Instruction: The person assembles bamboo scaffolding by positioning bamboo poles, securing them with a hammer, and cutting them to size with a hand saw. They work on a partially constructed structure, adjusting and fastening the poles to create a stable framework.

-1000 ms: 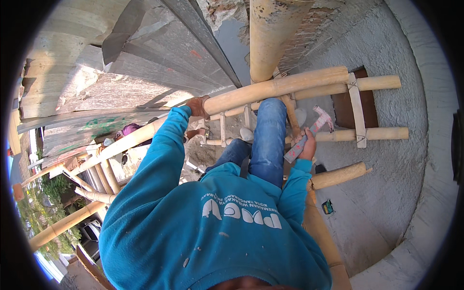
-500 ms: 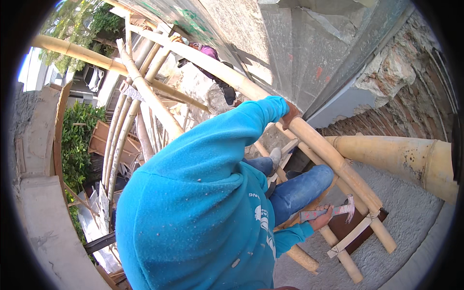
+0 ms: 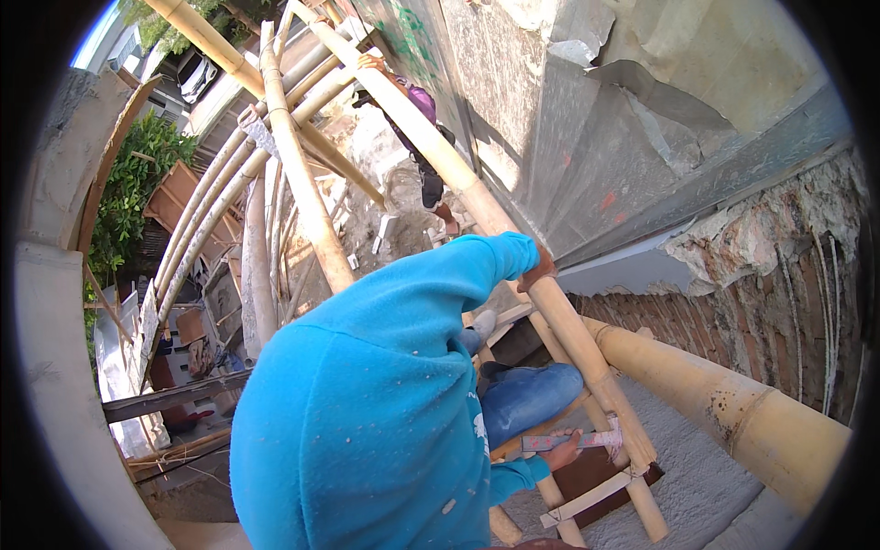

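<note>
Single view: head-worn fisheye, left unit of the pair. The lens is positioned above the wearer's upper body and faces steeply downward, angled over the left shoulder. The blue sweatshirt (image 3: 367, 412) lies nearest the lens, left of both hands in frame. The left hand (image 3: 540, 267) and right hand (image 3: 566, 450) lie farther off. Coverage extends above the left hand to metal sheeting (image 3: 568, 197) and right of the right hand to grey concrete (image 3: 683, 451).

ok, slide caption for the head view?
Left hand grasping a long, yellowish bamboo pole, right hand holding a grey, pink-marked hammer near a pale, flat wooden crosspiece.
</note>
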